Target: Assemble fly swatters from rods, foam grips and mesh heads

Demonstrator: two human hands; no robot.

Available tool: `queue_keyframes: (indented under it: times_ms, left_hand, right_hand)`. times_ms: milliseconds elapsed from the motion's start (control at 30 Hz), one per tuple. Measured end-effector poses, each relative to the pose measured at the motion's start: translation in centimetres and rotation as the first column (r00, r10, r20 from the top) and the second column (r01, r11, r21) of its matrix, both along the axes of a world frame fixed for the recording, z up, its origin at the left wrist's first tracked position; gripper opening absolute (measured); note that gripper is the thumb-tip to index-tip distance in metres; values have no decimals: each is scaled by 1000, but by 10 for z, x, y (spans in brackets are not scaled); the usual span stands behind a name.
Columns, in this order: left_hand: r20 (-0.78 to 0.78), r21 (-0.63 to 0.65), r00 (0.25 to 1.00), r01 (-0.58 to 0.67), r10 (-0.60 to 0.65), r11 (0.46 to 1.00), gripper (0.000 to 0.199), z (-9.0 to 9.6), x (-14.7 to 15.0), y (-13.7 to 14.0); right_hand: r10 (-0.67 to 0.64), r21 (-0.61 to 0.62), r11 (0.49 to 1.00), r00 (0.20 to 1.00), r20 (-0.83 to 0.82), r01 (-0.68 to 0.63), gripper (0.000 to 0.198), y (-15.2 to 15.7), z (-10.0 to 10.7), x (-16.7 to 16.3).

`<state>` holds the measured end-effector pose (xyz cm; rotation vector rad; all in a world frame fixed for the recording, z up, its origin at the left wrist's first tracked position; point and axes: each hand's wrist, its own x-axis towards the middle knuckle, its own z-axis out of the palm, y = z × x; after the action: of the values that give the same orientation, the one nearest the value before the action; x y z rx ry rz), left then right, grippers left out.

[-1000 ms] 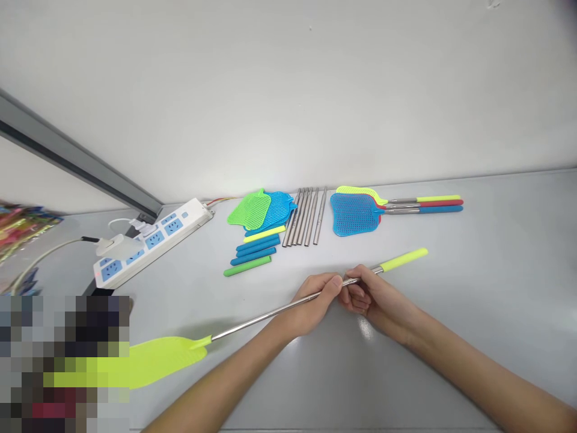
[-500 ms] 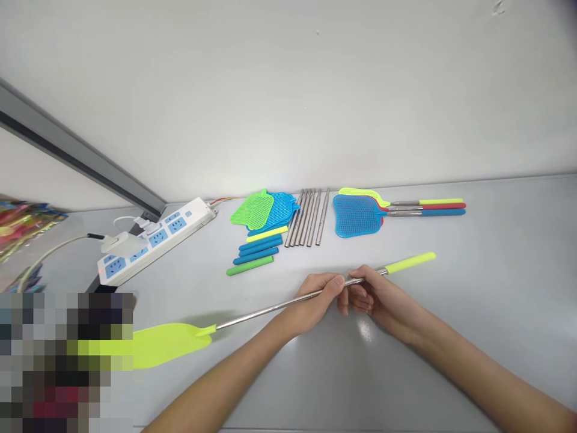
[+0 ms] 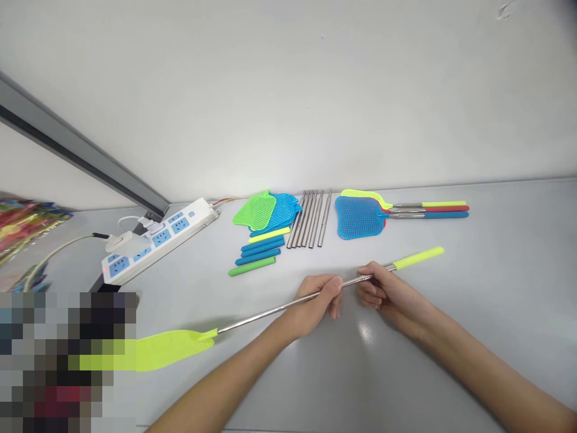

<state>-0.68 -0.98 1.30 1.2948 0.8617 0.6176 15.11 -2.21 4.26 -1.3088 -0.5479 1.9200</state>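
A long fly swatter (image 3: 265, 312) with a telescopic metal rod slants across the middle, its yellow-green head at lower left and its yellow-green grip at upper right. My left hand (image 3: 315, 300) is closed around the rod near its middle, thumb on top. Nearer the grip, my right hand (image 3: 381, 291) pinches the rod with its fingers curled. Part of the swatter head is hidden by a pixelated patch. Beyond my hands lie several metal rods (image 3: 311, 219), a blue swatter head (image 3: 285, 210), a green swatter head (image 3: 258, 211) and several coloured grips (image 3: 261, 245).
At the back right, several whole swatters (image 3: 360, 218) lie stacked, grips pointing right. A white power strip (image 3: 160, 240) with plugs and cables stands at left. Shiny coloured packets (image 3: 27, 225) sit at the far left edge. The wall (image 3: 311, 90) rises behind the table (image 3: 478, 276).
My right hand has moved right along with the grip, away from my left hand. More rod shows between the hands, while the left hand stays about where it was.
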Motion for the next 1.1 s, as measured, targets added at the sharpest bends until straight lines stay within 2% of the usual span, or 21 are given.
queue_keyframes:
  times_ms: [733,1100]
  left_hand:
    - [37,21,997,-74,73,997,42,-1,-2,-1]
    - [3,33,995,-104,104,994,42,-1,-2,-1]
  right_hand:
    - [-37,25,999,999,-18,37,39,6,-5,13]
    - [-69,-12,998,997,-34,68,38,12,-5,17]
